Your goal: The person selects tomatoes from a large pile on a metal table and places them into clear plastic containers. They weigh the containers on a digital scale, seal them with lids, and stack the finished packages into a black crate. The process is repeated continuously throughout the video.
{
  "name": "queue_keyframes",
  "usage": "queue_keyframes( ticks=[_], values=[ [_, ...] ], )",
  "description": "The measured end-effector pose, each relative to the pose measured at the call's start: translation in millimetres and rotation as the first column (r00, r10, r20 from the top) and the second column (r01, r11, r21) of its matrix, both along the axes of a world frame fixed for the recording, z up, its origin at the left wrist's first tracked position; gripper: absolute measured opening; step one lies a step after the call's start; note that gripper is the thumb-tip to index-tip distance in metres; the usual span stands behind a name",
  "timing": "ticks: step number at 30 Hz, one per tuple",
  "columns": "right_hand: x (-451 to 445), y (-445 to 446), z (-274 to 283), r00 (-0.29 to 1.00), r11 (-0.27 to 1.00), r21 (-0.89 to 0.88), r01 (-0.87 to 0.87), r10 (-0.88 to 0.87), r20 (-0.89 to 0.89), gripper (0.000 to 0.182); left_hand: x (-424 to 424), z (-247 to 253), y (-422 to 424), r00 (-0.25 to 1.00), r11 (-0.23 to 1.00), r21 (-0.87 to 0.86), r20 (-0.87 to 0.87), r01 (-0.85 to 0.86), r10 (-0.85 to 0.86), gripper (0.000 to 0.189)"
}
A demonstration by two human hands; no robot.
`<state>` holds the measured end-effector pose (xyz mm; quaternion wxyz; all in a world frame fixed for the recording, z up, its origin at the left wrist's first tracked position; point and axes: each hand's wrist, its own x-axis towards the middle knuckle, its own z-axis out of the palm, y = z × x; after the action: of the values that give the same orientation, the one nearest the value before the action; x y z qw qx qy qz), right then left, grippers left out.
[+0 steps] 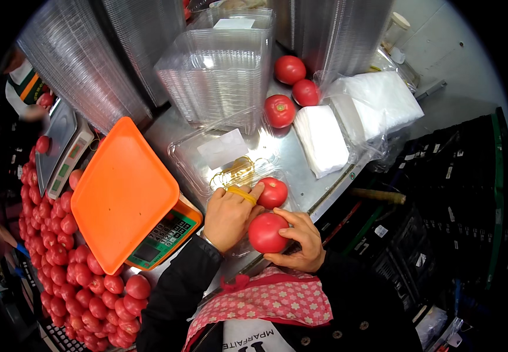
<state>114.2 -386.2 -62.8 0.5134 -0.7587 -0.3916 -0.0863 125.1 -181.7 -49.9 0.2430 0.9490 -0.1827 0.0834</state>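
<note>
My right hand [302,242] curls around a large red tomato [268,233] at the table's front edge. Just beyond it, another tomato [273,192] sits on a clear plastic tray [291,198]. My left hand [229,215], with yellow rubber bands [241,194] around its fingers, lies palm down at the tray. Its index finger touches the tomato there; the other fingertips are hidden. Past my hands lies a clear plastic container [183,152] with a blank white label or paper [224,148] and yellow rubber bands [236,170] in view.
An orange scale [124,193] stands left, beside piled tomatoes [82,286]. Nested clear containers [223,79] stand behind. Several loose tomatoes [280,111], white paper sheets [324,141] and a bagged white stack [381,101] lie right. Another scale [62,145] and another person's sleeve [16,94] appear far left.
</note>
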Motion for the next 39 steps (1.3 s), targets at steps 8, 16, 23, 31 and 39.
queue_keyframes(
  ticks=[8,16,23,31,39],
  values=[
    [-10,-3,16,0.988,0.987,-0.069,0.142,-0.138,0.071,0.063,-3,-2,0,1.000,0.999,0.032,0.027,-0.009,0.008,0.046],
    [-19,-2,14,0.975,0.963,-0.207,0.175,-0.198,-0.099,0.049,-3,-5,-1,0.998,0.999,0.050,0.057,-0.001,-0.002,0.045],
    [-9,2,23,0.970,0.820,-0.518,0.243,-0.205,0.130,0.025,-4,-6,-1,0.999,0.998,0.064,0.047,-0.003,-0.001,0.042],
    [38,6,51,0.921,0.858,-0.364,0.363,-0.273,0.276,0.026,-26,9,14,0.972,0.927,-0.318,0.056,-0.200,0.229,0.035],
    [149,45,37,0.504,0.909,0.341,0.239,0.184,-0.844,0.050,-105,-13,17,0.717,0.444,-0.568,-0.480,-0.693,0.505,0.026]
  ],
)
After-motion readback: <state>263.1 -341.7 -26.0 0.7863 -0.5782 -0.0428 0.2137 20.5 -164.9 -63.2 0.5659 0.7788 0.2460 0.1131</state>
